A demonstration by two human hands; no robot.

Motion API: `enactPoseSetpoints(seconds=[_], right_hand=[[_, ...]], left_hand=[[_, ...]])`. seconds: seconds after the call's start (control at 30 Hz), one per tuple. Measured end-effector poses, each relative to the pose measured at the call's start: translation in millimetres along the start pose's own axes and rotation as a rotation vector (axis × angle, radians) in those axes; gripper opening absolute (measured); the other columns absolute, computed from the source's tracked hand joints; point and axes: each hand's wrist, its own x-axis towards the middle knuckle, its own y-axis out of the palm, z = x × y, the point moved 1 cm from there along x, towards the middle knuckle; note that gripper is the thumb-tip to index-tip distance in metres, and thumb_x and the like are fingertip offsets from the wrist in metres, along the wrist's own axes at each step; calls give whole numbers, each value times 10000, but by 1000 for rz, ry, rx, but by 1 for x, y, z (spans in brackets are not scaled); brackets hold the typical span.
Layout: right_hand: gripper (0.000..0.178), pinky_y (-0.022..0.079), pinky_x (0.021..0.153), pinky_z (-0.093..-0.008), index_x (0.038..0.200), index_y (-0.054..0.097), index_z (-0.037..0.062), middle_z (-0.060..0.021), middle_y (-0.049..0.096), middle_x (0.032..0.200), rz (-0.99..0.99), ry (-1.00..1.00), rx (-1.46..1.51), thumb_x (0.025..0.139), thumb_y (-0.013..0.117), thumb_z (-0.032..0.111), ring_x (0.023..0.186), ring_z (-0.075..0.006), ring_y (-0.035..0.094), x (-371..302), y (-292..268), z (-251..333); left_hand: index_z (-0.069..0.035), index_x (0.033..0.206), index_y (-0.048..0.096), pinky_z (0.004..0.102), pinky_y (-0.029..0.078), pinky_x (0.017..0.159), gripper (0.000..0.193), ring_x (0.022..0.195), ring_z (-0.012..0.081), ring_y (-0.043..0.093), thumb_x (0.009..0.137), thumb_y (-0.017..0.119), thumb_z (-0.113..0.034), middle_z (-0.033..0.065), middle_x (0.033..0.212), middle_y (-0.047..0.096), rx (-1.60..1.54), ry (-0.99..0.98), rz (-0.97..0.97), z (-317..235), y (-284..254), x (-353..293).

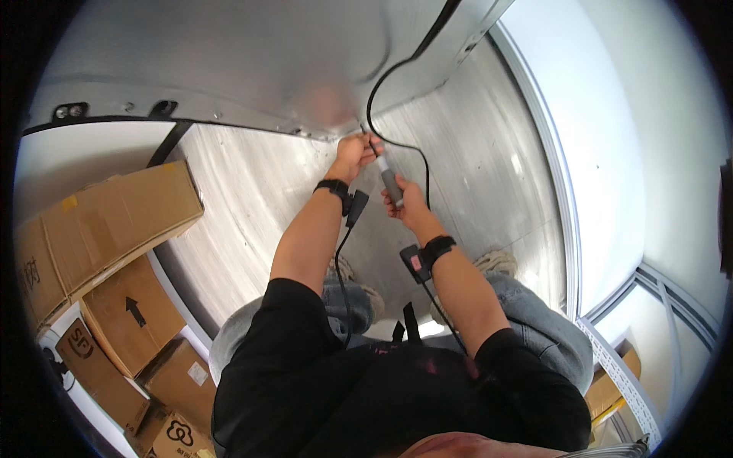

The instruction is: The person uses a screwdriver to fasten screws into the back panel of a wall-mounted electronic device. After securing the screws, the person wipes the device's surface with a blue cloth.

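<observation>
A screwdriver [392, 185] with a grey handle and a paler collar slants up toward the lower edge of a large silvery metal panel [221, 46]. My right hand [411, 203] is wrapped round its handle. My left hand [356, 153] is closed at the thin shaft, close under the panel's edge. The tip's contact with the panel is too small and blurred to make out. A black cable [422, 156] hangs down the panel and curves past the screwdriver on its right.
Several cardboard boxes [126, 229] are stacked at the left. A white panel with a metal-edged frame [553, 168] stands at the right. Straps with small cabled devices [416, 263] sit on both my wrists. My knees and shoes [496, 263] are close below, on the grey wood-look floor [473, 145].
</observation>
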Motion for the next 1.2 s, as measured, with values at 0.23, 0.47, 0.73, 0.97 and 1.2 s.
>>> enactPoseSetpoints(seconds=[0.23,0.47,0.73,0.97,1.2], right_hand=[[352,396,445,-319,951,519,-4,-104,573,695,-292,-411,-505,901,581,338,523,-189,537,0,18,7],[325,415,461,-326,953,541,7,-100,585,662,-71,-247,-357,914,519,329,499,-180,541,-16,8,10],[322,477,509,-304,1025,514,61,-83,607,720,115,-137,-389,919,521,364,574,-180,598,-51,5,36],[252,446,474,-301,963,522,56,-63,582,700,153,-57,-631,898,590,290,548,-150,559,-124,19,89],[224,402,444,-295,895,524,40,-49,562,655,175,-14,-803,887,598,251,491,-138,524,-289,58,149]], left_hand=[[-36,968,551,261,536,547,90,670,169,658,934,512,-111,48,833,648,55,-14,-99,-4,7,-1],[-107,1033,551,312,542,648,158,785,169,668,973,410,-148,17,891,632,41,-5,-6,-15,-6,2],[-83,1014,538,329,541,694,117,860,214,669,960,459,-150,50,958,648,-10,-51,57,-17,-4,-20],[-40,976,571,325,560,659,162,813,246,677,946,490,-176,103,951,660,187,-78,98,-79,19,-99],[-25,978,597,325,553,696,271,818,225,676,942,532,-285,108,921,674,300,-82,169,-147,53,-263]])
